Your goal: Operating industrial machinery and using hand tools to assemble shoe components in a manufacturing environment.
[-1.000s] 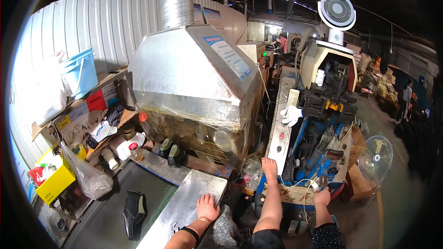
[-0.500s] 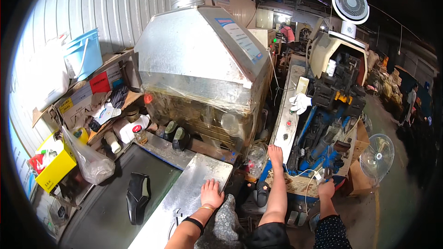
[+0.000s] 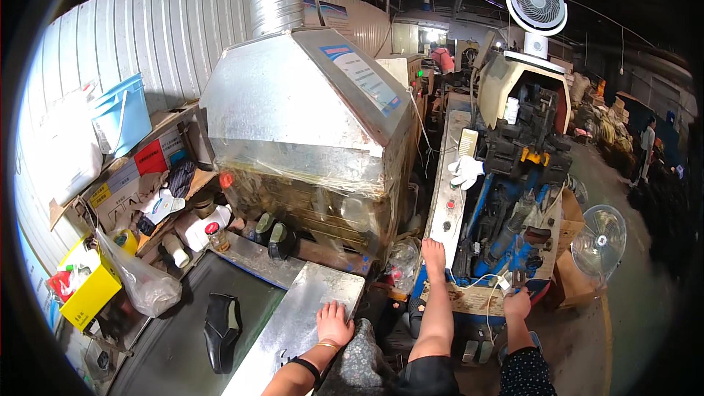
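My left hand [image 3: 335, 324] lies palm down with its fingers apart on a pale metal tabletop [image 3: 323, 286]. My right hand [image 3: 518, 305] is closed at the front edge of a machine [image 3: 524, 198] with blue and black parts. Just above its fingers is a grey metal piece [image 3: 519, 279]; its kind and most of the grip are hidden. Left of the tabletop, a black shoe [image 3: 221, 331] lies on a dark conveyor belt [image 3: 169, 348]. Two more dark shoes [image 3: 279, 240] stand by the opening of a metal-hooded unit [image 3: 293, 103].
My bare foot [image 3: 433, 255] rests near the machine's long pale panel [image 3: 447, 213], where a white glove [image 3: 466, 171] lies. A yellow box [image 3: 89, 290] and a plastic bag [image 3: 150, 286] are at the left. A floor fan [image 3: 599, 240] stands at the right beside cardboard boxes [image 3: 570, 279].
The view has shifted slightly, so the hood, shelf and shoes appear lower and a little further left. Both hands keep about the same places and poses.
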`<move>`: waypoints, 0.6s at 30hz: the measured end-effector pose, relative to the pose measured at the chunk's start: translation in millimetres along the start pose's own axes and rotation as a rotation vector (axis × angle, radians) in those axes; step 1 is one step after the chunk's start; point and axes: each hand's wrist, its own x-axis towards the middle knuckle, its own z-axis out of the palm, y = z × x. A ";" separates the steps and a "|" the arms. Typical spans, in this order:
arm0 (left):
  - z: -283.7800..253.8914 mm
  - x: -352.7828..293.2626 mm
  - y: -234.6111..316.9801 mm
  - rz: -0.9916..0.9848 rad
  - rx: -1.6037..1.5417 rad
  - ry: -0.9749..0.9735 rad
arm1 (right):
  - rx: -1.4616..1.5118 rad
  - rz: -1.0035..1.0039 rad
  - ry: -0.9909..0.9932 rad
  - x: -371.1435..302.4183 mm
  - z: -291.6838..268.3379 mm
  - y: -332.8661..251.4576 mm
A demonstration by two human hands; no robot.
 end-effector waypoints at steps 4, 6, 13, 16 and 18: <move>0.4 -0.5 0.7 -0.005 -0.023 0.019 | 0.012 -0.004 0.004 1.8 1.1 0.7; 1.0 0.2 -1.1 -0.007 -0.022 0.016 | 0.010 -0.014 -0.003 1.7 1.5 -0.4; 3.9 1.9 -4.2 -0.012 -0.036 0.013 | -0.018 -0.038 0.004 5.7 10.0 6.6; 4.3 2.8 -5.6 -0.016 -0.029 -0.008 | -0.018 -0.027 -0.005 3.1 5.9 1.7; 1.8 0.5 -5.5 -0.021 -0.018 -0.004 | -0.014 -0.006 -0.020 3.9 5.9 -1.0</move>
